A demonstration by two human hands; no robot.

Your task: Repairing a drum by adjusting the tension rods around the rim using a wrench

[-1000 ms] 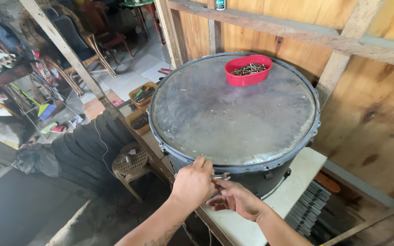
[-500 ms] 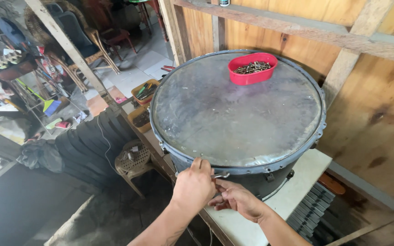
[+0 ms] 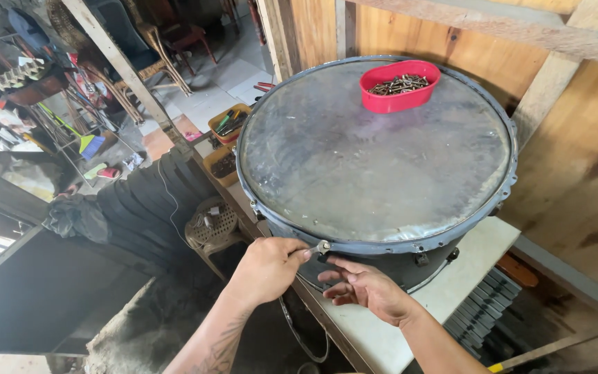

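Note:
A large drum [image 3: 375, 159] with a grey worn skin and a blue-grey metal hoop lies flat on a white table [image 3: 451, 284]. My left hand [image 3: 266, 269] pinches a small metal tension bolt [image 3: 321, 247] at the near rim of the hoop. My right hand [image 3: 365, 287] hovers just under that bolt with its fingers spread, against the drum's dark shell. A red oval bowl [image 3: 399, 86] of small metal screws rests on the far side of the drumhead.
Wooden plank walls and beams [image 3: 576, 138] stand behind and right of the drum. A stack of dark tyres [image 3: 147, 208] and a small woven stool [image 3: 210, 225] sit below left. Boxes of tools [image 3: 228, 123] lie beyond, with shelves of clutter at far left.
My left hand has shifted slightly and now grips the bolt at the hoop; my right hand has opened its fingers below it. The view has moved a little left.

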